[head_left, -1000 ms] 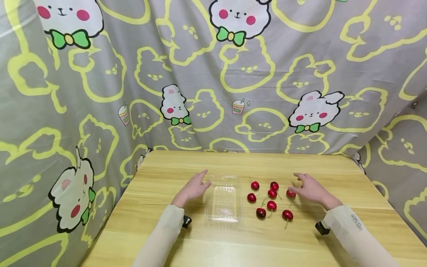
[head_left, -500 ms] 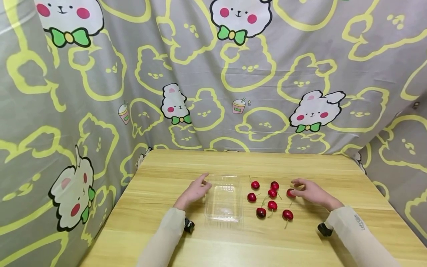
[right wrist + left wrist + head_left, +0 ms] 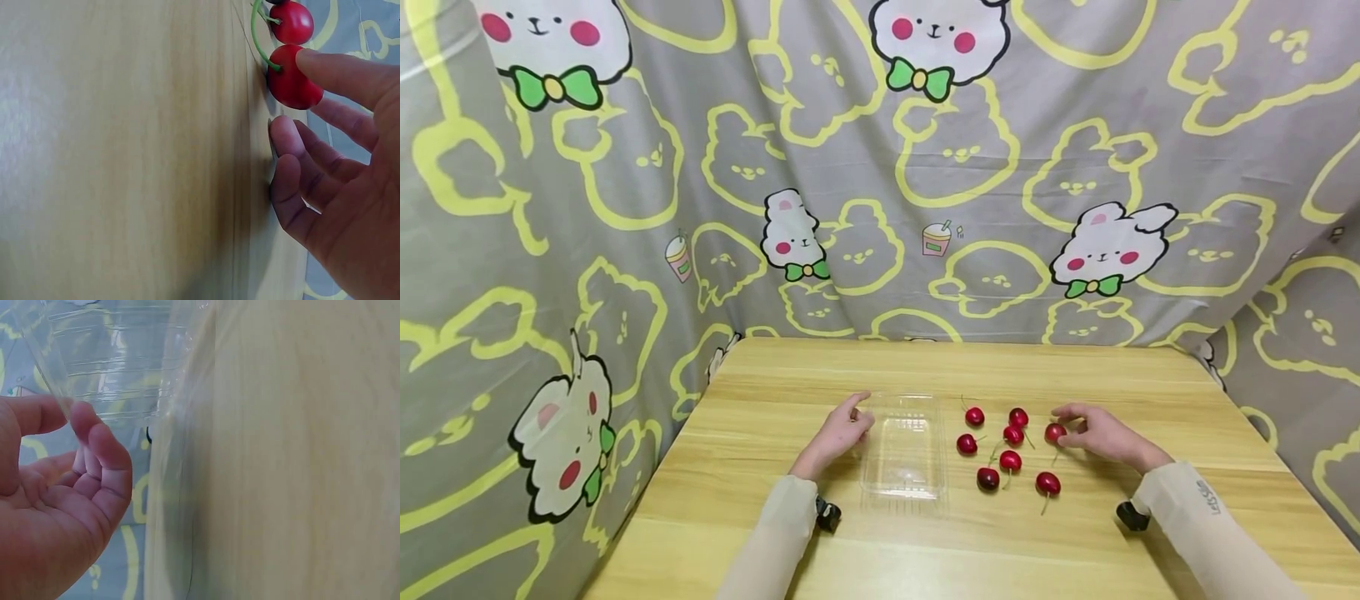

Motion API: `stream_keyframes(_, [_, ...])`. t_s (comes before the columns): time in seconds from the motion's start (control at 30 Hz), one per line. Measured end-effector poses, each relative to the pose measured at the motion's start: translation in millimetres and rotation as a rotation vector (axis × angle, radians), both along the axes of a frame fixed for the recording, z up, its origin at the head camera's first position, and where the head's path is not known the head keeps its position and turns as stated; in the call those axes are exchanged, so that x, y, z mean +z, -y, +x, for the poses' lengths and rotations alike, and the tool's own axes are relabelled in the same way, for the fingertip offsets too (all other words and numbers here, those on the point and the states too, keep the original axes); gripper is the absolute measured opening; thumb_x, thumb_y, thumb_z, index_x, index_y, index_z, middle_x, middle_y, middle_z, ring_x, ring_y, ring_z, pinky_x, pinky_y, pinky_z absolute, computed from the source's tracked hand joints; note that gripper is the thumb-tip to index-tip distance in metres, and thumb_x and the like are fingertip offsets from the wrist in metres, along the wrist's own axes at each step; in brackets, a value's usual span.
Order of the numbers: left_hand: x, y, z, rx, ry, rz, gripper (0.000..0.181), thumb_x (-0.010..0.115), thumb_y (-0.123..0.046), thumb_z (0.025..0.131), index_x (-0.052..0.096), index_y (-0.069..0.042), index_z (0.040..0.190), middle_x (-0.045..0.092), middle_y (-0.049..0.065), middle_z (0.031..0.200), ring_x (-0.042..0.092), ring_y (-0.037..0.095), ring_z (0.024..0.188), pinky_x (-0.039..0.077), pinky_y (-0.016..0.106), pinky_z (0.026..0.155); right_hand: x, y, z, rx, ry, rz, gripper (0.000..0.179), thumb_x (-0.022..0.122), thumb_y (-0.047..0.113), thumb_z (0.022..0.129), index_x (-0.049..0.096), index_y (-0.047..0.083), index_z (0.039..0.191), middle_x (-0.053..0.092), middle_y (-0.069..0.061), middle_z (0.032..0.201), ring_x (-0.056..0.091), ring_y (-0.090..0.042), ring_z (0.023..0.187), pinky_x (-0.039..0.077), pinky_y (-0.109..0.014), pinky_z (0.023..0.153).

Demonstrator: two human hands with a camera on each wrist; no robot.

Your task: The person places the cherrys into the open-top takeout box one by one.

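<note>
A: Start at the left. What's changed?

B: The left grip (image 3: 837, 433), left of centre in the lower half. A second ago its fingers were spread beside the box (image 3: 902, 493); now thumb and fingertips pinch the rim near its upper left corner.

A: Has the box moved?

B: Hardly, if at all. It sits on the counter (image 3: 962, 550), just below the middle of the frame. I'd say it's being steadied.

A: And next to it?

B: Seven loose cherries (image 3: 1011, 461), right of centre, none in the box. Past them, one more cherry (image 3: 1054, 431), with the right grip (image 3: 1101, 433) on it. That hand was more spread a second ago; now thumb and a finger pinch the fruit. So the reach looks finished and the hold begun, though I can't tell whether it's off the counter.

A: Any writing, left to right?

B: No label I can see on the box. The cup (image 3: 936, 240) printed on the curtain (image 3: 722, 75), upper middle, shows no letters I can read. At lower right, the right sleeve (image 3: 1187, 500) seems to say "LetsSlim".
</note>
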State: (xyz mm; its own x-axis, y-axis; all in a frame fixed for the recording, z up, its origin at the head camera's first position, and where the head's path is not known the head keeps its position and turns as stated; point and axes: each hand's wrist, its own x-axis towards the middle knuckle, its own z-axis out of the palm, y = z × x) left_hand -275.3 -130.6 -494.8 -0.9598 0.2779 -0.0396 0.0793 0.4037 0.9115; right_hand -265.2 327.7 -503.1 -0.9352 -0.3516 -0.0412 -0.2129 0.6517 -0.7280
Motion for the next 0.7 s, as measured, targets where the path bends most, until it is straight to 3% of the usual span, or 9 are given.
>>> stream_keyframes(0.33, [-4.7,-0.7,0.5,0.027,-0.001,0.098,0.053,0.056,-0.004,0.092,0.037,0.003,0.142,0.053,0.006,0.076,0.058,0.018,0.060,0.053,0.031,0.058,-2.7,2.1,0.3,0.017,0.001,-0.002,0.051,0.076,0.017,0.079,0.057,-0.005,0.121,0.060,-0.017,0.111,0.058,-0.018,0.082,0.050,-0.027,0.067])
stream_keyframes(0.53, [-5.0,-1.3,1.5,0.026,-0.002,0.102,0.051,0.055,-0.003,0.094,0.037,0.003,0.141,0.054,0.007,0.077,0.061,0.026,0.062,0.054,0.034,0.058,-5.7,2.4,0.2,0.015,0.001,0.001,0.046,0.075,0.015,0.080,0.058,-0.005,0.117,0.062,-0.012,0.104,0.057,-0.017,0.080,0.050,-0.026,0.065])
stream_keyframes(0.7, [-4.6,-1.1,-0.5,0.018,-0.004,0.106,0.052,0.055,-0.002,0.093,0.035,0.006,0.141,0.054,0.011,0.079,0.061,0.036,0.067,0.055,0.043,0.061,-3.3,1.6,-2.0,0.011,-0.014,0.013,0.045,0.075,0.015,0.080,0.059,-0.005,0.117,0.062,-0.008,0.100,0.057,-0.019,0.083,0.050,-0.026,0.069])
